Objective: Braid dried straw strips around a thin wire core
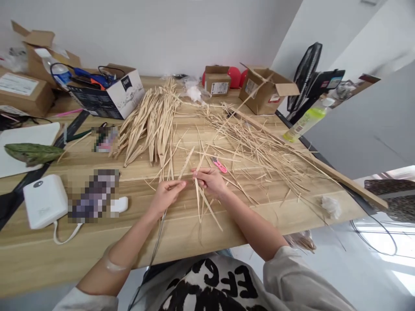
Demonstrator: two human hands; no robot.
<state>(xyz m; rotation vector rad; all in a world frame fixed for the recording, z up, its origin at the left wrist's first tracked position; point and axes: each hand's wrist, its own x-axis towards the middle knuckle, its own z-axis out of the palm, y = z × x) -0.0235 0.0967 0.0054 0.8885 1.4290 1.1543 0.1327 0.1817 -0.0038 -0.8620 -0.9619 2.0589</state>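
Note:
My left hand (167, 196) is closed in a pinch low over the table, with a thin dark wire running down below it; what its fingertips hold is too small to name. To its right, my right hand (209, 180) pinches several pale straw strips (198, 201) that hang down and fan out under the fingers. A plaited-looking straw piece (186, 164) slants upward between the two hands. Beyond the left hand lies a large bundle of folded straw strips (152, 125). A pink cutter (219, 165) rests just past the right hand.
Loose straw strips (259, 147) spread over the right side beside a long wooden bar (343, 172). A white power bank (45, 201) lies left. Cardboard boxes (267, 93), a yellow-green bottle (308, 121) and a black fan (304, 75) stand at the back and right.

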